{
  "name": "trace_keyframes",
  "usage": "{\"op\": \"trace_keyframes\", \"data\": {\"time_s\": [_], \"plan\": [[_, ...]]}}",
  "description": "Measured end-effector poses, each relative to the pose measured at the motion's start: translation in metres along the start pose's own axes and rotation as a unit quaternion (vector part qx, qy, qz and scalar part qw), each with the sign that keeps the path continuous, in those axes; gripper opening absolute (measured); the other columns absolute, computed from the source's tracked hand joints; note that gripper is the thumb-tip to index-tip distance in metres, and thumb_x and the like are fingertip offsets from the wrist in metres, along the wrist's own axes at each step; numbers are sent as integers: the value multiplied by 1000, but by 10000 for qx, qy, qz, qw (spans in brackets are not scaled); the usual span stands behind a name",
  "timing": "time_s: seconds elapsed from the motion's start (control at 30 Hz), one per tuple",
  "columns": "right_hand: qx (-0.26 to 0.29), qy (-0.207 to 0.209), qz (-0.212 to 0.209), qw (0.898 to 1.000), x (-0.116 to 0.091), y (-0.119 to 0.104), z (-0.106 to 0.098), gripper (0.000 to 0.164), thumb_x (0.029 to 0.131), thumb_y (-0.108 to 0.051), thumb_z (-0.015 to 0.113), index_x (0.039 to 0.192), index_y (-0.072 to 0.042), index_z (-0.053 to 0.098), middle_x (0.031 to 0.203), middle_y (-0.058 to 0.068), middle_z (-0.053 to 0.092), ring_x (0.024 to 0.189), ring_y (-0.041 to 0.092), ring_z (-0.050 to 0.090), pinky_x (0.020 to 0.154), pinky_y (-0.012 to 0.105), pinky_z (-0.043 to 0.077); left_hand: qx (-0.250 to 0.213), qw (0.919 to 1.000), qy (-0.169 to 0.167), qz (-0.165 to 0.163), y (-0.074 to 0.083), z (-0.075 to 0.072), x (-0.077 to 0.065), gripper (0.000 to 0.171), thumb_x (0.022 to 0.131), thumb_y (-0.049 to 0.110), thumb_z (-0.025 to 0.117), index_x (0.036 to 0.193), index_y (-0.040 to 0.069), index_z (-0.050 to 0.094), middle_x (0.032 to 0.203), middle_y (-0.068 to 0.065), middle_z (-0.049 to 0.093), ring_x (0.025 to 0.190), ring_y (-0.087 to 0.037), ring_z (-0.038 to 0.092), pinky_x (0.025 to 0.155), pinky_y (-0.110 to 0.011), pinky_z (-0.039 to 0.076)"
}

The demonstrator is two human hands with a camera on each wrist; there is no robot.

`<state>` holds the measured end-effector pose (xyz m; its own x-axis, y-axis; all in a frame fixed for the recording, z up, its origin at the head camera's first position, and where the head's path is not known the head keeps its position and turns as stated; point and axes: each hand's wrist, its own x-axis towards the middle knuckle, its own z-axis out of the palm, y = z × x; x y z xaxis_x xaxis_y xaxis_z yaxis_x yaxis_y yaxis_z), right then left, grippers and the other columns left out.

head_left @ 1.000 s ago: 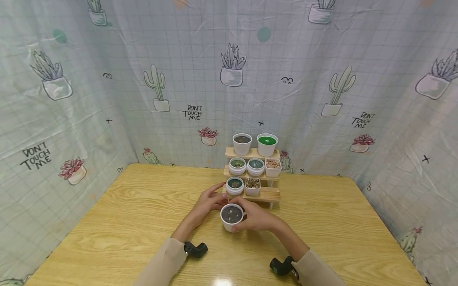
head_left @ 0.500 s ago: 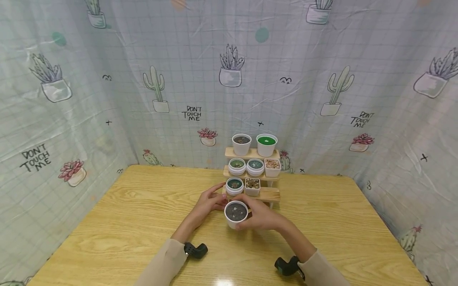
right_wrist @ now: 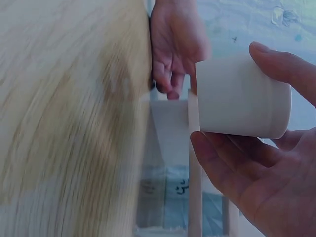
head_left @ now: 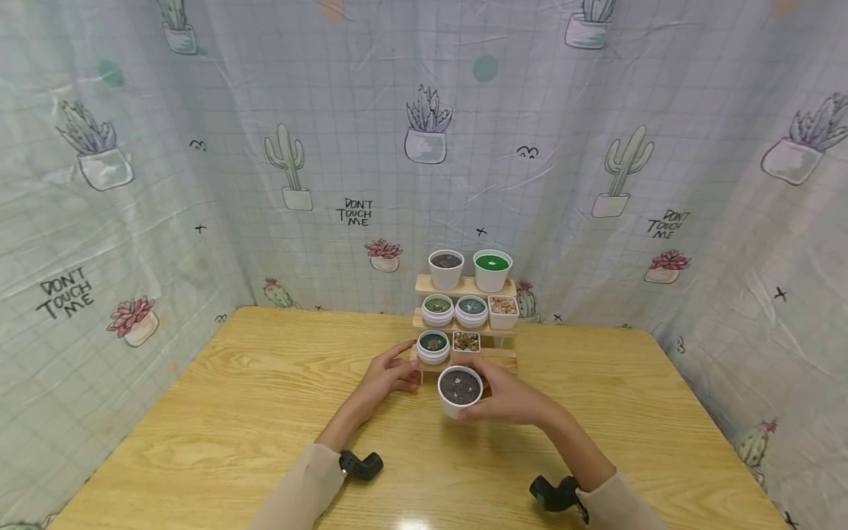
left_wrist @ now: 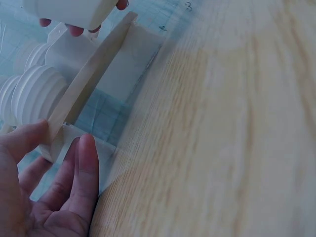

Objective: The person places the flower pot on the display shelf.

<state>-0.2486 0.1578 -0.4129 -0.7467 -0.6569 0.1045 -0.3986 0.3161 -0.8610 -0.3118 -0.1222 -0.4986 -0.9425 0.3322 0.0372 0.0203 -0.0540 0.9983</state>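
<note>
My right hand (head_left: 509, 395) grips a round white pot (head_left: 460, 389) with dark grey filling, thumb and fingers at its sides. In the right wrist view the pot (right_wrist: 239, 98) lies across in front of a plank edge (right_wrist: 194, 197). The pot is just in front of the lowest step of a three-step wooden stand (head_left: 501, 359). My left hand (head_left: 384, 377) holds the left end of that step; in the left wrist view its fingers lie about the plank end (left_wrist: 57, 123). A ribbed white pot (head_left: 433, 347) and a square pebble pot (head_left: 467, 342) stand on that step.
The middle step bears two ribbed pots (head_left: 438, 310) and a square pot (head_left: 503, 313). On the top step are a grey-filled pot (head_left: 447, 269) and a green-filled pot (head_left: 492, 270). A printed curtain (head_left: 358, 280) hangs behind the wooden table (head_left: 232, 412).
My right hand has moved the grey-filled pot to the right, and slightly toward the stand, along the front of the lowest step. My left hand has stayed at the stand's left end.
</note>
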Motion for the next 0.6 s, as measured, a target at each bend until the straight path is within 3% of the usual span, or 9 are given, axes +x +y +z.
{"op": "trace_keyframes", "data": {"time_s": [0.3, 0.6], "plan": [[-237, 242, 187, 9992, -16, 3, -21, 80, 84, -21, 86, 150, -3, 43, 142, 17, 56, 127, 31, 56, 96, 24, 55, 75, 10000, -27, -45, 3, 0, -2, 64, 103, 22, 64, 159, 9, 37, 107, -17, 73, 87, -15, 71, 81, -32, 64], [-269, 518, 250, 9980, -26, 3, -41, 74, 84, -20, 87, 145, -6, 46, 138, 17, 60, 123, 27, 59, 96, 30, 56, 30, 10000, -8, -85, 4, 1, -3, 64, 103, 21, 65, 159, 9, 38, 105, -15, 73, 88, -15, 71, 81, -32, 64]]}}
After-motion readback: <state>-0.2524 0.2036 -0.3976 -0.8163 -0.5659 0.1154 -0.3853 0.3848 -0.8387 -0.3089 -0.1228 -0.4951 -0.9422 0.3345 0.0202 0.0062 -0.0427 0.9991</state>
